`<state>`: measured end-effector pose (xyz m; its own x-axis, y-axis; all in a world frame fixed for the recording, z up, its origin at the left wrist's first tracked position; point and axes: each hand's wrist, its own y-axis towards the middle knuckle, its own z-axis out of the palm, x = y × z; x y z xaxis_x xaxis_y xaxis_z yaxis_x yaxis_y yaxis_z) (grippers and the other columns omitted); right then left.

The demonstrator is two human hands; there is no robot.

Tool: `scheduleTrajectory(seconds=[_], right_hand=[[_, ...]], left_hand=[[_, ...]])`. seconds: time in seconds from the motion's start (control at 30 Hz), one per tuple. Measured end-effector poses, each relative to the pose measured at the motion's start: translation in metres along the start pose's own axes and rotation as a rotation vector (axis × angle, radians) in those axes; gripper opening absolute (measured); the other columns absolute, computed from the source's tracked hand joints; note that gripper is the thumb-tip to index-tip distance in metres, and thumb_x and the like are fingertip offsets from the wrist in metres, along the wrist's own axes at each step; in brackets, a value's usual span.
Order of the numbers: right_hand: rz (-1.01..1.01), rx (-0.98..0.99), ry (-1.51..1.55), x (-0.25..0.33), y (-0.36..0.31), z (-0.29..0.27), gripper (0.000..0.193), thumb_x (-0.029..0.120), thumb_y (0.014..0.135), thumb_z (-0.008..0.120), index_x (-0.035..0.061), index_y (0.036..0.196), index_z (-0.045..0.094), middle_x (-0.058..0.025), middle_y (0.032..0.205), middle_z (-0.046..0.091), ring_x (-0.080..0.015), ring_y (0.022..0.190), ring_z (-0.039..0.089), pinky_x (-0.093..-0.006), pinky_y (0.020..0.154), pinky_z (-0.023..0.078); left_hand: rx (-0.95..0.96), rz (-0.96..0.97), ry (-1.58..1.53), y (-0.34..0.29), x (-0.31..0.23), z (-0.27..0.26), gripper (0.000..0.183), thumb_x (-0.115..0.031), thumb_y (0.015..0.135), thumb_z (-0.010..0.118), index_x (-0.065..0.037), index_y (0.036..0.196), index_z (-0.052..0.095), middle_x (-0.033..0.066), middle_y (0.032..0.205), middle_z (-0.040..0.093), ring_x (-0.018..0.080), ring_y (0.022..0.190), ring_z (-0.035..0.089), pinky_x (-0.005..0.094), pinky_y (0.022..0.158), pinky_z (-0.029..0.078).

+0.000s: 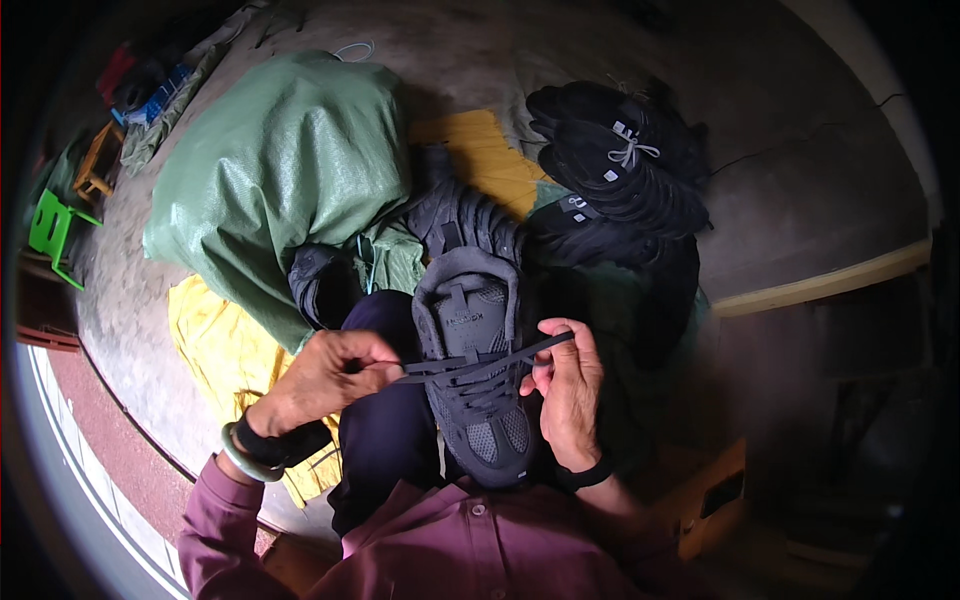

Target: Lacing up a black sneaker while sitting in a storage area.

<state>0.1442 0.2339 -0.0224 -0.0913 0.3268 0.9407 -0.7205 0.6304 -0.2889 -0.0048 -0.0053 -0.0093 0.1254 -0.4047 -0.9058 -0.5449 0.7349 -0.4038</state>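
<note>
A dark grey sneaker (pixel 480 420) rests on my lap, its toe toward me and its padded collar away. Flat dark shoelaces (pixel 465 372) cross over its tongue. My left hand (pixel 345 372), left of the shoe, pinches one lace between thumb and fingers. On the right side, my right hand (pixel 568 395) grips the other lace end, which runs up across the shoe to its fingertips. Both laces look stretched out sideways. Just beyond the collar lie more dark shoes (pixel 470 215), partly hidden behind the sneaker.
A big green woven sack (pixel 290 150) bulges at the far left, with yellow sheeting (pixel 220 335) below it. Black shoes with white laces (pixel 625 150) are piled at the far right. A bright green chair (pixel 52 230) and a wooden stool (pixel 98 160) stand at the left edge.
</note>
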Motion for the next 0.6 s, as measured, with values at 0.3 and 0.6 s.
scheduleTrajectory(seconds=[0.3, 0.6], right_hand=[[-0.319, 0.172, -0.469, -0.014, -0.01, -0.006, 0.019, 0.002, 0.1, 0.053, 0.0039, 0.118, 0.061, -0.004, 0.084, 0.06, -0.0092, 0.067, 0.055, -0.0261, 0.061, 0.047], [-0.504, 0.33, -0.586, -0.002, -0.005, -0.003, 0.034, -0.009, 0.094, 0.054, 0.0037, 0.124, 0.065, -0.0101, 0.095, 0.068, -0.0167, 0.075, 0.062, -0.0282, 0.073, 0.051]], left_hand=[[-0.204, -0.052, -0.116, -0.062, 0.051, -0.063, 0.01, -0.013, 0.094, 0.078, -0.004, 0.093, 0.074, -0.0049, 0.079, 0.068, 0.0037, 0.074, 0.056, 0.0218, 0.068, 0.045], [-0.287, -0.103, -0.249, -0.084, 0.064, -0.094, 0.019, -0.015, 0.091, 0.081, -0.003, 0.104, 0.075, -0.0023, 0.085, 0.071, 0.0057, 0.077, 0.061, 0.0226, 0.072, 0.048]])
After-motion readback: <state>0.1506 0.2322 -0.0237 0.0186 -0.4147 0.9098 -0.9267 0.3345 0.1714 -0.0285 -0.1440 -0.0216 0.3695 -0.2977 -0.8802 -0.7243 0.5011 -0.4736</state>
